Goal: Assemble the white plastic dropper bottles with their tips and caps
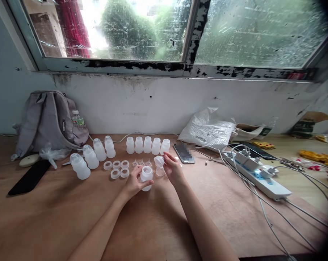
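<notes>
Centrally, left hand [133,183] gripping bottle [146,177], right hand [172,168] pinching cap [159,161]

2 bare forearms, left hand [134,183] and right hand [172,168], seemingly no sleeves, rings or watch.

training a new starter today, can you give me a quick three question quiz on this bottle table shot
1. True or false: the left hand holds a small white bottle upright on the table.
2. What does the right hand hold?
A. a phone
B. a clear cap
C. a charger plug
3. How many open bottles stand in the row by the wall, just behind the hands?

Key
1. True.
2. B: the clear cap is pinched in the fingers just above the bottle; the phone lies untouched on the table.
3. Five; four capped bottles stand apart to the left, near the backpack.
</notes>
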`<state>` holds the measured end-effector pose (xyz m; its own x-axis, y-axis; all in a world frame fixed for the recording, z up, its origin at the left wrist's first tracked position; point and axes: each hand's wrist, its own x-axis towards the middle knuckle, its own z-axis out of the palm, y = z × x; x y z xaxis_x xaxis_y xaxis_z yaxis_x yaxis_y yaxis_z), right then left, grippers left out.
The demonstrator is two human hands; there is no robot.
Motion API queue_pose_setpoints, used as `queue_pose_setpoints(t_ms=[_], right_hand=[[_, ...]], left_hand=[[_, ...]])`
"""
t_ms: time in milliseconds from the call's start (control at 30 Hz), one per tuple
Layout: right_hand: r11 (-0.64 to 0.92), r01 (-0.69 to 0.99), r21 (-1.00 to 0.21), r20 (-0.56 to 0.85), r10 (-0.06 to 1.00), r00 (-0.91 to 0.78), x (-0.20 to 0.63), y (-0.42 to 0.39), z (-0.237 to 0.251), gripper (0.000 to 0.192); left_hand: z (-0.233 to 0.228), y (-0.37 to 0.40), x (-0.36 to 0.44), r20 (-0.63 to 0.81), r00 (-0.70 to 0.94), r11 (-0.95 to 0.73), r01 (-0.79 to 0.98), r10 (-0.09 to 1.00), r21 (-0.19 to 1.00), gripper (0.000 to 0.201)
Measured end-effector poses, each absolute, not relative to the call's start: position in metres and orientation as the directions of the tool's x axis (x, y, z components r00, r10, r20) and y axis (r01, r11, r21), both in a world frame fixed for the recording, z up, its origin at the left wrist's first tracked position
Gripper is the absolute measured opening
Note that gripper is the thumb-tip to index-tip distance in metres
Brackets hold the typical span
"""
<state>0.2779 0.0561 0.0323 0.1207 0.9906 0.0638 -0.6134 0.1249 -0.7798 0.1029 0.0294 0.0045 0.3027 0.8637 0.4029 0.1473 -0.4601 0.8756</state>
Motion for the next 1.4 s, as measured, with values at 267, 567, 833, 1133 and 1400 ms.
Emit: queue_pose_setpoints(t_ms=[267,567,833,1133,1400], right_hand=[[0.129,-0.614,-0.779,0.085,0.991,0.101,0.275,0.057,0.028,0.022],[0.105,-0.615,-0.781,0.062,0.994,0.091,0.275,0.057,0.027,0.024],[0.065,-0.600,-0.797,0.050,0.998,0.042,0.273,0.058,0.023,0.023],[0.032,-0.183,-0.983,0.046,0.996,-0.074,0.256,0.045,0.022,0.019],[0.188,0.186,-0.964,0.144,0.963,-0.226,0.228,0.033,0.010,0.007]], left_hand=[[0.025,0.017,0.092,0.595,0.414,-0.715,0.524,0.689,0.463,0.035],[0.074,0.057,0.050,0.701,0.190,-0.553,0.763,0.687,0.335,0.023],[0.088,0.125,0.024,0.476,0.182,-0.238,0.970,0.860,0.058,0.030],[0.056,0.139,0.032,0.440,0.124,-0.151,0.988,0.889,0.027,0.030],[0.047,0.147,0.034,0.462,0.088,-0.119,0.992,0.883,0.039,0.032]])
